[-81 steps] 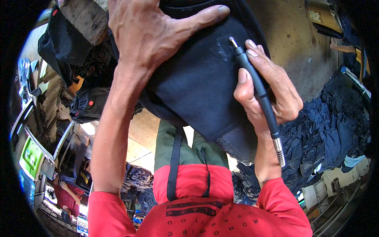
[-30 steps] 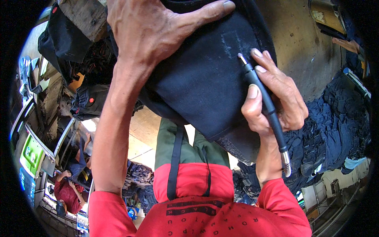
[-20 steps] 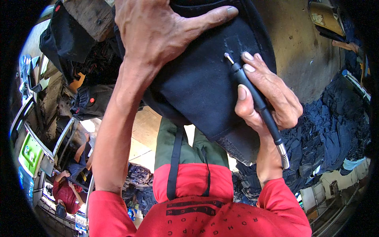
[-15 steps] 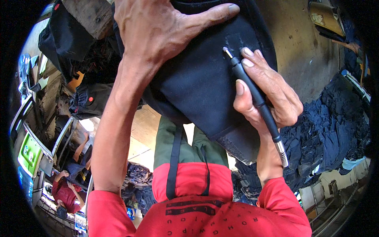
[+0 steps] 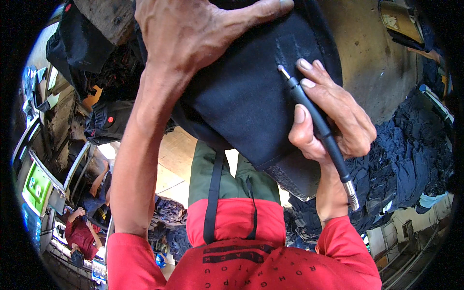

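A dark, near-black piece of denim (image 5: 241, 96) is stretched in front of me, with a pale scuffed patch near its upper right. My left hand (image 5: 193, 34) lies flat on the cloth at the top, fingers spread, pressing it down. My right hand (image 5: 333, 116) grips a slim black rotary handpiece (image 5: 316, 128) like a pen. Its small metal tip touches the denim just below the scuffed patch. The tool's silver end collar sticks out below my wrist.
A heap of dark blue jeans (image 5: 406, 159) lies at the right on a brown floor (image 5: 372, 58). At the lower left a person in a red shirt (image 5: 82, 237) sits near green and white machines (image 5: 34, 188). Dark bags (image 5: 72, 43) hang at the upper left.
My right hand has moved the tool tip up and to the left across the denim, after a short dip down to the right. My left hand has stayed pressed on the cloth.
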### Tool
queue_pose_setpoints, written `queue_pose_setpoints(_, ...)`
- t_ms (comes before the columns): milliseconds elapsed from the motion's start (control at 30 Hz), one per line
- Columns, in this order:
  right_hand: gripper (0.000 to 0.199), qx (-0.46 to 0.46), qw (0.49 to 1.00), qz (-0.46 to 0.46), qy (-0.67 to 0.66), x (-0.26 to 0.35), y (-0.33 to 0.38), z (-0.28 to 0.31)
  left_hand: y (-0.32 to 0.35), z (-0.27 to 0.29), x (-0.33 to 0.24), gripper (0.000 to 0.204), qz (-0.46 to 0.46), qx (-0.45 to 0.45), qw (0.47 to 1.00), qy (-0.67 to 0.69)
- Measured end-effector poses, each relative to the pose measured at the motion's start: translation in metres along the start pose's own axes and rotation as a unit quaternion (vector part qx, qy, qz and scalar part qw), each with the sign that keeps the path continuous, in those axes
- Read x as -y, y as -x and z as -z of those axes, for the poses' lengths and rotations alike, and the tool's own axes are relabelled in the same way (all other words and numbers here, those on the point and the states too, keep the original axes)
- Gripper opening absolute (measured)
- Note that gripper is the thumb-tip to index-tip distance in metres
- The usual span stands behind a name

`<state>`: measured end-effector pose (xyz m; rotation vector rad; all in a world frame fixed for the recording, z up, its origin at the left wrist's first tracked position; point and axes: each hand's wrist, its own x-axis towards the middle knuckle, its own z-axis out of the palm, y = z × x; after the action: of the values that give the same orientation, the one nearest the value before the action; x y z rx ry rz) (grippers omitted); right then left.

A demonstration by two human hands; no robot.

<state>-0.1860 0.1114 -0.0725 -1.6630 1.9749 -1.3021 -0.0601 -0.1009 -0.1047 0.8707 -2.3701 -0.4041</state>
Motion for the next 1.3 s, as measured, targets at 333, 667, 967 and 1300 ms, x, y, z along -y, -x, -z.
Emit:
queue_pose_setpoints(333,0.03,0.005,1.0,0.001,-0.005,-0.001,0.002,0.005,0.001,-0.001,0.001,0.068,-0.006,0.001,1.0,-0.009)
queue_pose_setpoints(667,0.028,0.007,0.999,-0.005,0.038,0.001,-0.009,-0.001,0.001,0.0,-0.001,0.069,0.007,0.002,1.0,-0.02)
queue_pose_setpoints(967,0.03,-0.025,0.999,-0.01,0.037,-0.001,-0.004,-0.004,0.0,-0.001,0.001,0.068,-0.001,-0.003,1.0,-0.006)
queue_pose_setpoints(1300,0.031,-0.032,0.998,-0.024,0.053,0.0,-0.003,-0.004,0.001,0.0,0.001,0.069,0.005,0.003,1.0,-0.008)
